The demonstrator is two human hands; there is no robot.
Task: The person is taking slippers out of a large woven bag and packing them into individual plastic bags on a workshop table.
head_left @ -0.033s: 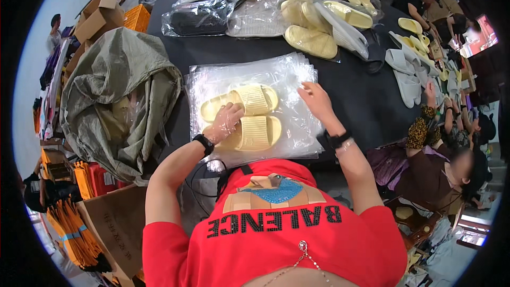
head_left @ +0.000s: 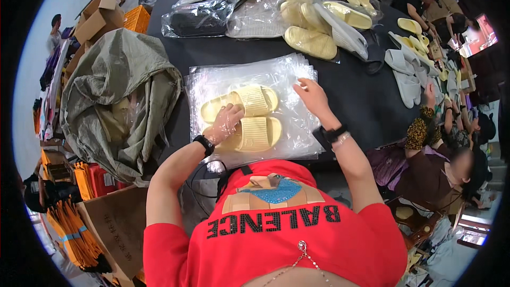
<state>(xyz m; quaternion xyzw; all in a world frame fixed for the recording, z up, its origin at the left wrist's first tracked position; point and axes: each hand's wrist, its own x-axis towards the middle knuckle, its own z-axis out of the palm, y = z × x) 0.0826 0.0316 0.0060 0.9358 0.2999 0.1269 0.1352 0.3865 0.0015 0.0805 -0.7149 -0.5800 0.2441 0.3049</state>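
Observation:
A pair of pale yellow slide slippers (head_left: 254, 134) lies side by side on a stack of clear plastic bags (head_left: 297, 133), toes to the right. My left hand (head_left: 227, 122) is on the pair, fingers bent over their inner edges near the straps. Glints cross the back of this hand; whether plastic film covers it I cannot tell. Just right of the slippers, my right hand (head_left: 312, 95) hovers over the upper right part of the stack. Its fingers point left, slightly bent and parted, with nothing visible between them.
Bagged slippers (head_left: 255, 21) are heaped across the table's far side. A grey-green woven sack (head_left: 119, 64) stands at the left. More loose slippers (head_left: 404, 77) lie at the right, where other people (head_left: 441, 170) sit. A cardboard box (head_left: 114, 228) is at lower left.
My right hand has shifted slightly left and up over the bags. The left hand and the slippers look almost unmoved.

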